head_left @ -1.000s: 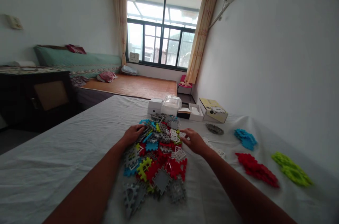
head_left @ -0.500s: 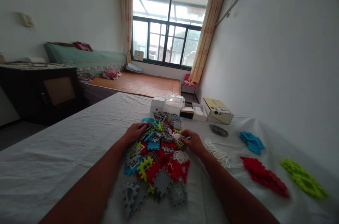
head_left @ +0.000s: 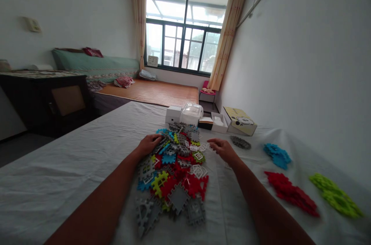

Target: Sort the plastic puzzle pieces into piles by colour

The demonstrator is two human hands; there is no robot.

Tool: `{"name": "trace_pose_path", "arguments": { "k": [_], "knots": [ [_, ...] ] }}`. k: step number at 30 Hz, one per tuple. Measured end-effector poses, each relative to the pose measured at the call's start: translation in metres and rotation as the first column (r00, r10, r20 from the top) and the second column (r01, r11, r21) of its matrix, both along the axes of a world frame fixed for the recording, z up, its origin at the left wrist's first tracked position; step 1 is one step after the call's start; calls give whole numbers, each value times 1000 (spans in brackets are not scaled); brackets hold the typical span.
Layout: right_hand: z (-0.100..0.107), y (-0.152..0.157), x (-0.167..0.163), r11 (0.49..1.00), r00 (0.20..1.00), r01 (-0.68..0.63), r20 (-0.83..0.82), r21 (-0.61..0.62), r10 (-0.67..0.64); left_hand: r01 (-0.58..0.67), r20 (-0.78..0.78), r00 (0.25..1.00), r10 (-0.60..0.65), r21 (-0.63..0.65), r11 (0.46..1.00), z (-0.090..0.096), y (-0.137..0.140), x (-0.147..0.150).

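Note:
A heap of interlocking plastic building tiles (head_left: 178,196) in grey, red, blue, lime and white lies in front of me. My left hand (head_left: 148,145) rests on the heap's upper left edge, its fingers laid over grey and blue pieces. Just off the right side of the heap, my right hand (head_left: 222,148) hovers with thumb and fingers drawn together; whatever is in the pinch cannot be made out. White lattice window pieces (head_left: 202,147) lie close to its fingertips. My right forearm hides the place where loose white pieces lay.
Sorted piles sit to the right: grey tiles (head_left: 240,142), blue tiles (head_left: 277,155), red tiles (head_left: 291,194) and lime tiles (head_left: 336,195). Behind the heap stand a white box (head_left: 174,114), a clear plastic container (head_left: 191,113) and a yellow box (head_left: 240,121). A white sheet (head_left: 87,156) covers the surface.
My right hand has moved right, off the heap, uncovering white and lime pieces there. Its forearm now covers the loose white pile. My left hand stays nearly still.

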State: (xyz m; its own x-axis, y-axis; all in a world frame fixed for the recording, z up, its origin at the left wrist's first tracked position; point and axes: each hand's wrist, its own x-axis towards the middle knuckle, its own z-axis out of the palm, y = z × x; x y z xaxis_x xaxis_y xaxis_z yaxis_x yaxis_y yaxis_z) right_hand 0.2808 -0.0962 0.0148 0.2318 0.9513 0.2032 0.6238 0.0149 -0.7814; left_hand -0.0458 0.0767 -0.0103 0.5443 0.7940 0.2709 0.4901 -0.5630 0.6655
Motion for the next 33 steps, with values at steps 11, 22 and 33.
{"name": "trace_pose_path", "arguments": {
  "k": [11,22,33],
  "knots": [
    [7,-13,13,999,883,36,468,-10,-27,-8,-3,1000,8,5,1000,-1,1,0],
    [-14,-2,-38,990,805,-136,586,40,87,-2,-3,1000,2,-4,1000,2,-2,0],
    [5,-15,31,981,883,190,432,31,-185,0,6,1000,0,6,1000,-1,0,0]
  ]
}}
